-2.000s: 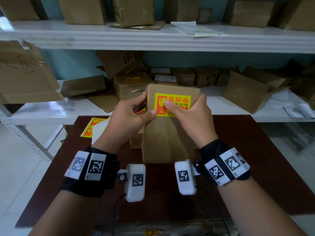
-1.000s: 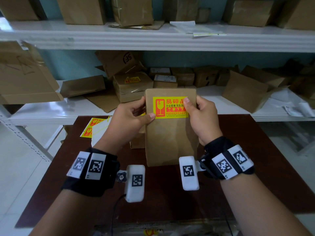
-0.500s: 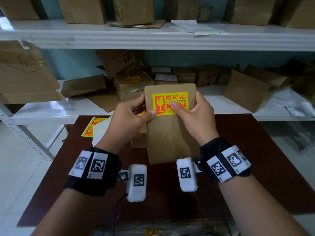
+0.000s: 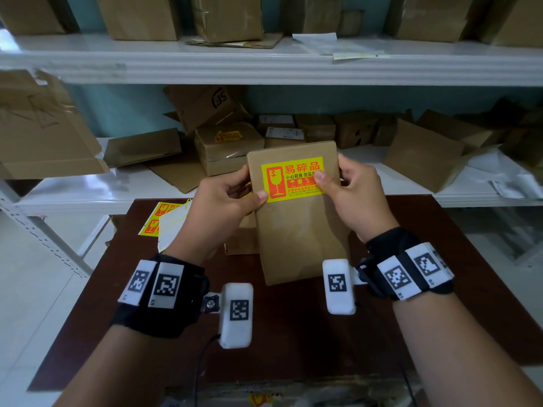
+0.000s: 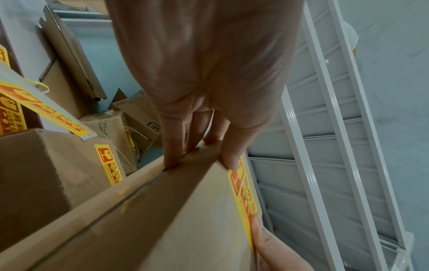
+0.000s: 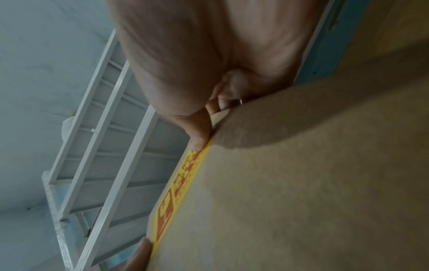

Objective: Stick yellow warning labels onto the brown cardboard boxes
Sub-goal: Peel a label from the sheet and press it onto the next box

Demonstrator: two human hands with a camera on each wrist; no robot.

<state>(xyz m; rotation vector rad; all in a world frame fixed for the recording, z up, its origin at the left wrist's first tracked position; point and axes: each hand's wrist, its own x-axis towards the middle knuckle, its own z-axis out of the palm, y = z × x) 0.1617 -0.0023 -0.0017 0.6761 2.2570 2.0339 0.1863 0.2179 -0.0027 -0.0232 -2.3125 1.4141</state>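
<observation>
I hold a flat brown cardboard box (image 4: 299,230) upright above the dark table, its face toward me. A yellow warning label (image 4: 291,179) with red print lies across its upper half. My left hand (image 4: 232,198) grips the box's left edge, thumb on the label's lower left corner, fingers behind. My right hand (image 4: 349,189) grips the right edge, its thumb pressing the label's right end. In the left wrist view the left hand (image 5: 204,152) pinches the box edge (image 5: 162,210) beside the label (image 5: 243,192). The right wrist view shows my right hand (image 6: 202,135) with the thumb on the label (image 6: 181,185).
More yellow labels (image 4: 155,218) lie on a white sheet at the table's left. A second brown box (image 4: 244,236) stands behind the held one. White shelves (image 4: 264,63) behind carry several cardboard boxes, one labelled (image 4: 227,136). The brown table (image 4: 293,348) is bare near me.
My right thumb slid along the label, from its left part to its right end and back, and now presses the right end. The box tilted slightly; my left hand kept its hold.
</observation>
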